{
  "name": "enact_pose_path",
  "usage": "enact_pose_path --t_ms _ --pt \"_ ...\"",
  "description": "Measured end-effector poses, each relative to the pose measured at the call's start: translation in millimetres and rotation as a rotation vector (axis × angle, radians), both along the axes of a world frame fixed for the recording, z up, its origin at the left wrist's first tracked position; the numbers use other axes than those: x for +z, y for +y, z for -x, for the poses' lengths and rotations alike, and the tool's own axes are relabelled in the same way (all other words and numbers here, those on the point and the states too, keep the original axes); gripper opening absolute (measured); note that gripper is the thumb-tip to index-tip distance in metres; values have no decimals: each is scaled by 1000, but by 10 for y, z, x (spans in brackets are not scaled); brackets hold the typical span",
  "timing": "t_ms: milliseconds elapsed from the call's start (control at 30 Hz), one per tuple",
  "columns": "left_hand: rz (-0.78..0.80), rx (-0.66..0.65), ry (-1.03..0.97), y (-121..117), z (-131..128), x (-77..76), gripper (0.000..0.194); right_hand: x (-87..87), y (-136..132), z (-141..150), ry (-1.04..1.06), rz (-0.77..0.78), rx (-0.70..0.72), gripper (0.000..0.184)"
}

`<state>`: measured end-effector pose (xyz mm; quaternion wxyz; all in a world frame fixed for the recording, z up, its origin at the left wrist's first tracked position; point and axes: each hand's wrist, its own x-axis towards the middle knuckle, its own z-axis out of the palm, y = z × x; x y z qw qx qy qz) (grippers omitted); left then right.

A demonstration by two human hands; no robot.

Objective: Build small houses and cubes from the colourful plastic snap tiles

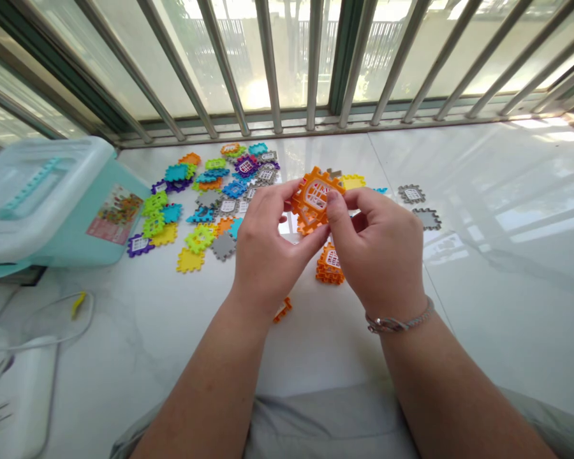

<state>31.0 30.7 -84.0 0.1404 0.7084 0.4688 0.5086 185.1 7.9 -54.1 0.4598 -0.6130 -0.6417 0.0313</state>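
Observation:
Between my two hands, raised above the floor, are orange interlocking building panels [314, 196] with notched edges and a white lattice window. My left hand [272, 236] grips them from the left, its thumb along the lower edge. On the right side my right hand [373, 236] pinches them, thumb pressed on the front face. Whether the panels are joined at an angle or merely overlap, I cannot tell. Below the right hand stands an orange assembled block [330, 264] with a white window, partly covered. A single orange panel [282, 310] lies by my left wrist.
Loose panels in several colours [210, 204] spread over the floor to the left. Two grey panels [419, 205] lie at the right. A lidded turquoise box [71, 217] stands at the left, near a white device with a cable [29, 382]. Metal bars [268, 70] line the back.

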Motion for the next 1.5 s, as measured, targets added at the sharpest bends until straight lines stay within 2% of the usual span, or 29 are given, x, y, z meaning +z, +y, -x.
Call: enact_pose_path --t_ms 233,467,733,1033,1500 --pt "79 -24 -76 0 -4 -7 55 14 -6 -6 -20 -13 -9 35" --pt "49 -54 -91 -34 5 -24 70 -4 -2 -12 9 3 -22 35" --pt "72 -97 -149 -54 -10 37 56 30 -17 23 35 -1 -31 27" --pt "21 -71 -166 -76 -32 44 45 15 -8 22 54 -1 -3 21" --pt "-55 -23 -84 -62 -36 40 42 -21 13 15 58 4 43 18"
